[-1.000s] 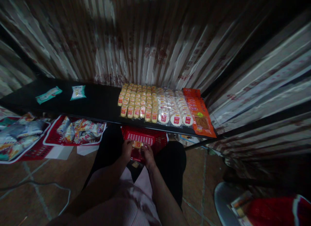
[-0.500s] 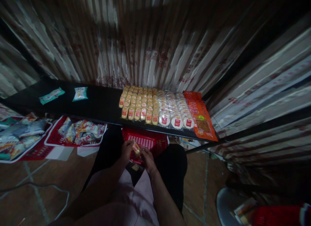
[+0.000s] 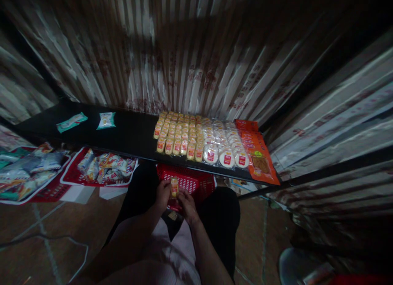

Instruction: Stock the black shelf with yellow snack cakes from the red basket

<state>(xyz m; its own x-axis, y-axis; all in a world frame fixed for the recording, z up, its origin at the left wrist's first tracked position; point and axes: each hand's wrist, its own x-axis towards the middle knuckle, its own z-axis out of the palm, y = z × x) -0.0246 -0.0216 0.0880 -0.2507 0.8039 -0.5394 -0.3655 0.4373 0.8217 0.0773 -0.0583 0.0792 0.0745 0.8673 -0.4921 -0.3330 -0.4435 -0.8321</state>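
Observation:
My left hand [image 3: 161, 194] and my right hand [image 3: 186, 201] meet over my lap, both pinching one small yellow snack packet with a red label [image 3: 174, 187], which stands upright between them. Just beyond my hands sits a red plastic basket [image 3: 196, 182] under the front edge of a black shelf [image 3: 129, 133]. On the shelf lie rows of yellow packets [image 3: 179, 133], rows of round white packets [image 3: 222, 144] and orange flat packets [image 3: 256, 154] at the right end.
Two green-and-white packets [image 3: 72, 122] [image 3: 106, 120] lie at the shelf's left. Red trays of mixed snack bags [image 3: 102, 170] [image 3: 27, 174] sit on the tiled floor below. Corrugated metal walls enclose the shelf. A cable crosses the floor at left. A grey round object [image 3: 294, 264] lies at bottom right.
The packet lay flat between my hands at the basket; it has been turned upright and raised slightly. The view has shifted a little left.

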